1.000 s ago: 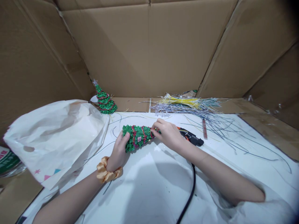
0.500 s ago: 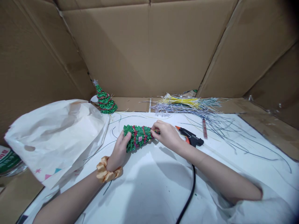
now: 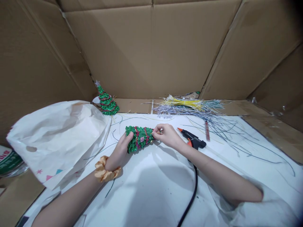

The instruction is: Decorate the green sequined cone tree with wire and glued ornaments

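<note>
A small green glittery Christmas tree [image 3: 139, 138] with red bands lies on its side on the white table sheet [image 3: 151, 189]. My left hand [image 3: 119, 151] wraps round its wide base, a gold scrunchie on the wrist. My right hand [image 3: 167, 135] is closed in a pinch at the tree's narrow tip, fingers pressed together on the top. A black and orange glue gun [image 3: 193, 140] lies just right of that hand, its black cord [image 3: 193, 195] running toward me.
A finished green tree [image 3: 106, 102] stands upright at the back left. A white paper bag [image 3: 56, 138] lies on the left. A heap of yellow, silver and blue wire stems [image 3: 196, 107] spreads across the back right. Cardboard walls [image 3: 151, 47] enclose the table.
Both hands and the lying tree have shifted slightly left and away from me. The glue gun's orange nozzle, hidden by my right hand before, now shows.
</note>
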Motion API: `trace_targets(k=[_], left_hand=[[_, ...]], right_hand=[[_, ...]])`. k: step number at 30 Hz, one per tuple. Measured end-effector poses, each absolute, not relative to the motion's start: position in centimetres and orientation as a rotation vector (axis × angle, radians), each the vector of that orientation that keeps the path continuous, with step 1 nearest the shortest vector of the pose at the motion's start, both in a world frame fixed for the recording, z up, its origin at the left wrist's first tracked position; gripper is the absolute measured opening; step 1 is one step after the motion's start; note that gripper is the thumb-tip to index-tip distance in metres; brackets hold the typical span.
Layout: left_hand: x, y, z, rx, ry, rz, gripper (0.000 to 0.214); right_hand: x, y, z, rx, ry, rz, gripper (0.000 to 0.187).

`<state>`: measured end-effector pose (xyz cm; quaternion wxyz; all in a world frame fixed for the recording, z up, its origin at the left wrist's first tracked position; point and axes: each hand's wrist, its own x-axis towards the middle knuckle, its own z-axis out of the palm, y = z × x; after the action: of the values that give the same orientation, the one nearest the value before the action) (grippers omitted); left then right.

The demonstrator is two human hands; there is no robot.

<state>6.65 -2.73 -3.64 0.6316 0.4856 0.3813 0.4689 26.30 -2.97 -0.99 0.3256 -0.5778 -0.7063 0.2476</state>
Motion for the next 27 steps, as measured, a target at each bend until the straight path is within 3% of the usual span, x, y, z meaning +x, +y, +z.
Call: trace_targets(k=[5,10,14,19,27], left_hand=[[7.1,-3.3,-3.4,1.129,0.879,1.037,0.047],[7.2,-3.5,-3.6,1.177,0.873,1.003,0.047],[6.9,-3.3,-3.3,1.178,0.855,0.927,0.043],[6.5,-3.2,-2.5,1.159,0.809,0.828,0.042],[5.8,-2.9,-2.5,1.145,0.667,0.694,0.043]], right_hand=[[26.2,-3.1,-1.2,-1.542,-1.924,0.337,0.011],[26.2,-3.1,-1.1,-1.493,-1.974,0.417,0.012],[26.1,-3.2,-1.0,-1.504,-2.004,0.249,0.012],[26.1,-3.2,-0.9,-1.547,-2.064,0.405,0.011],[25.8,-3.7,-1.2,-1.644,-2.022,0.25,0.005]])
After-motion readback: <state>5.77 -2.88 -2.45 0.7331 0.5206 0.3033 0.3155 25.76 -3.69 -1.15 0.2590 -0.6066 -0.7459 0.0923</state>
